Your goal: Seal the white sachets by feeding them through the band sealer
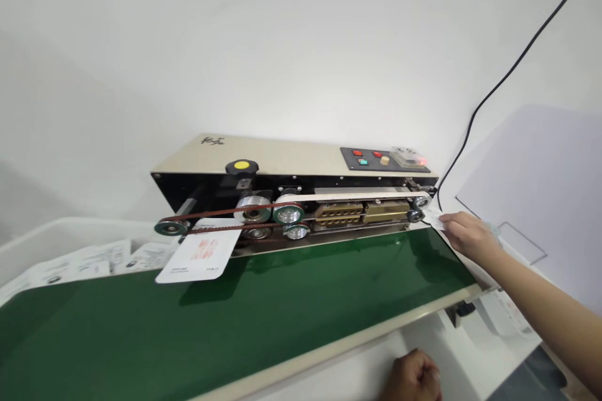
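My right hand [468,237] reaches to the right end of a band sealing machine [263,156]. Its fingers pinch a small white packet [436,220] at the machine's inlet rollers. The green conveyor belt [291,301] runs along the front of the machine. A larger white pouch with red print [200,257] hangs from the sealing bands at the left end, resting on the belt. My left hand [414,379] lies at the bottom edge on the white table below the belt, fingers curled in; its palm is hidden.
A white bin [70,232] at the left holds several printed white packets [89,260]. The control panel [383,160] carries red and teal buttons, and a yellow knob [241,166] sits on top. A black cable [508,72] runs up the wall. More packets [505,313] lie at the right.
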Motion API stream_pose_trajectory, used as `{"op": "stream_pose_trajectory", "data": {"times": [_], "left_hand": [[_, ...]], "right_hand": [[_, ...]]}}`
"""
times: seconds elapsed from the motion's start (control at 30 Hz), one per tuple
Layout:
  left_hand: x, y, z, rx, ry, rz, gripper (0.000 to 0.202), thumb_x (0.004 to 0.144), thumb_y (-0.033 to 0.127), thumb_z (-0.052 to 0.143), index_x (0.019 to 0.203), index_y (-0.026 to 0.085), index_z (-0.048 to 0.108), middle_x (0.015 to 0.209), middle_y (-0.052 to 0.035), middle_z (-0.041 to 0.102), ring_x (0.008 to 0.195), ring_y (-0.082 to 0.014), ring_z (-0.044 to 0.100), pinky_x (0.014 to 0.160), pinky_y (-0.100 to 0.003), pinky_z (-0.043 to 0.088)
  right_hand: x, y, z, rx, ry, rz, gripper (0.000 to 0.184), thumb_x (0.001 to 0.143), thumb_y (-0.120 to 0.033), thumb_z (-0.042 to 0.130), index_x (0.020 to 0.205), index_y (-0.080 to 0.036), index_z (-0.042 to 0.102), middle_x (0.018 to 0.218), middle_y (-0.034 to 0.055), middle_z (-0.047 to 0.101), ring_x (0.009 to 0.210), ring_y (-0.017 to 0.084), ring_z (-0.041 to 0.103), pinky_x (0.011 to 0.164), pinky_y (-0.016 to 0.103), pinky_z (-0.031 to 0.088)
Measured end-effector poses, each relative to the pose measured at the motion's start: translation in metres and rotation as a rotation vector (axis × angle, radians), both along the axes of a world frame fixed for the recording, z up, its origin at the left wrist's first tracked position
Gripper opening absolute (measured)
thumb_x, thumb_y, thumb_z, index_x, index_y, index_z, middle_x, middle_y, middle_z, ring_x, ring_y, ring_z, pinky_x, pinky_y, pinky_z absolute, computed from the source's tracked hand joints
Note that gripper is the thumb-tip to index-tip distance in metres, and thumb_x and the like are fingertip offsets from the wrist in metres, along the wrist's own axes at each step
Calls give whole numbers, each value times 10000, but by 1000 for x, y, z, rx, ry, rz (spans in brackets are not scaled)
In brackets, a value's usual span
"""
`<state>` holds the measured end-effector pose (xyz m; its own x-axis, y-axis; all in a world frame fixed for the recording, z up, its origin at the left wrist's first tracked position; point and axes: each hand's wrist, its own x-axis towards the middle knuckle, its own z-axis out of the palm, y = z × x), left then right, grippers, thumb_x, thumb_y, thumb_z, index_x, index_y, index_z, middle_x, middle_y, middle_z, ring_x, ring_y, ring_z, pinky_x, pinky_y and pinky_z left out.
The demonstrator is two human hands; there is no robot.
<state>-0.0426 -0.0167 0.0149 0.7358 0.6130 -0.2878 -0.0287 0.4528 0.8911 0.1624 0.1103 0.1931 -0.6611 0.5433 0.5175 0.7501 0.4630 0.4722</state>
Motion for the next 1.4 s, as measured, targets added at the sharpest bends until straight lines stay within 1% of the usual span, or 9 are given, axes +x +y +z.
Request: {"op": "stream_pose_trajectory", "data": {"times": [0.13,0.27,0.57,0.73,0.9,1.07,1.2,1.33,1.4], "left_hand": [[1,1,-1,6,20,8,247,745,423,559,782,181,522,554,32,506,462,-95,487,478,-218,373],[1,0,0,-2,23,2,246,740,417,576,790,180,531,566,27,518,466,-99,493,472,-218,370],[2,-1,-3,8,12,8,327,743,505,560,812,186,537,553,28,504,437,-100,490,418,-202,345],[0,-1,12,-12,61,15,345,709,521,577,778,190,507,532,33,485,415,-100,461,403,-212,333],[-3,0,28,-19,133,25,263,735,433,572,735,186,483,520,44,478,405,-85,445,399,-201,320],[-5,0,35,-23,128,3,241,755,418,544,745,194,456,488,63,439,399,-89,428,399,-212,327],[-6,0,41,-54,158,-7,230,770,410,515,750,196,434,475,71,415,390,-82,411,384,-203,315],[-5,-2,37,-81,109,17,362,703,531,568,738,197,434,485,68,419,393,-80,421,379,-200,319],[-4,-4,32,-71,74,40,419,668,582,579,737,192,443,498,62,430,397,-78,431,376,-197,327]], "right_hand": [[5,2,-3,-58,28,0,192,820,-83,477,730,-195,604,894,70,677,811,173,595,693,280,498],[4,1,-5,-80,1,2,150,822,-99,494,812,-180,620,936,84,666,839,174,597,702,274,508],[-31,-6,9,-126,8,23,154,841,-151,497,776,-181,633,863,79,682,772,165,618,661,264,515],[-48,-8,11,-96,-7,38,158,854,-175,497,768,-193,628,831,57,688,748,160,619,617,254,488],[-55,-14,11,-68,-8,41,141,867,-243,517,812,-189,636,856,63,683,742,167,612,612,269,478],[-53,-23,5,-105,24,22,165,877,-274,509,841,-192,648,898,74,682,801,184,618,672,293,496],[-46,-35,6,-44,54,55,107,846,-259,563,845,-184,639,880,69,687,783,179,625,661,284,489],[-18,-52,12,77,100,-7,86,819,-266,595,846,-190,625,821,60,694,736,179,642,614,269,477],[7,-61,13,149,159,-130,130,820,-321,579,809,-198,620,778,59,693,657,185,645,539,275,458]]}}
